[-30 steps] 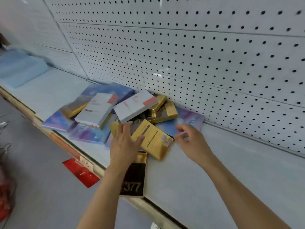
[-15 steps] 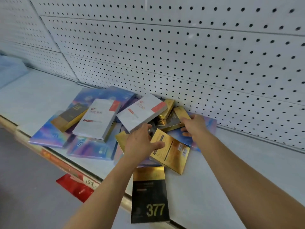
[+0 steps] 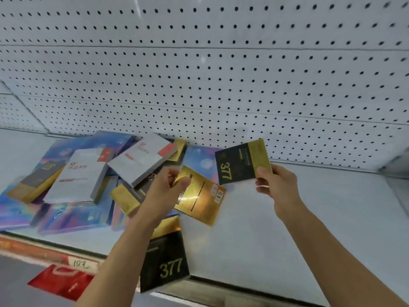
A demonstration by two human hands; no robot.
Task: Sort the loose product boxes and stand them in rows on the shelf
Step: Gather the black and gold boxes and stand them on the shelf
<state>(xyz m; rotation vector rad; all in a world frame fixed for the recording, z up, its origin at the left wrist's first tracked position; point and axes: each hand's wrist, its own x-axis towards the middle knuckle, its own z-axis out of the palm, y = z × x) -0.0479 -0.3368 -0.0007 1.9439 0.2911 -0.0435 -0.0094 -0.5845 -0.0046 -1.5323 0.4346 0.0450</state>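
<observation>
Black-and-gold "377" box (image 3: 164,260) flat at the front lip of the white shelf (image 3: 287,235), overhanging the edge. Just beyond, left hand (image 3: 162,191) pinching the corner of a gold box (image 3: 200,196) face down. Right hand (image 3: 276,185) gripping a second black "377" box (image 3: 238,163), lifted clear of the shelf. Behind, loose pile of white boxes (image 3: 75,176) and iridescent blue boxes (image 3: 73,214) against the pegboard (image 3: 221,74).

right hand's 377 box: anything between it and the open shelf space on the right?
Nothing visible. The right hand holds the black-and-gold 377 box up off the shelf; the shelf below and to its right shows bare. The box pile lies to the left.
</observation>
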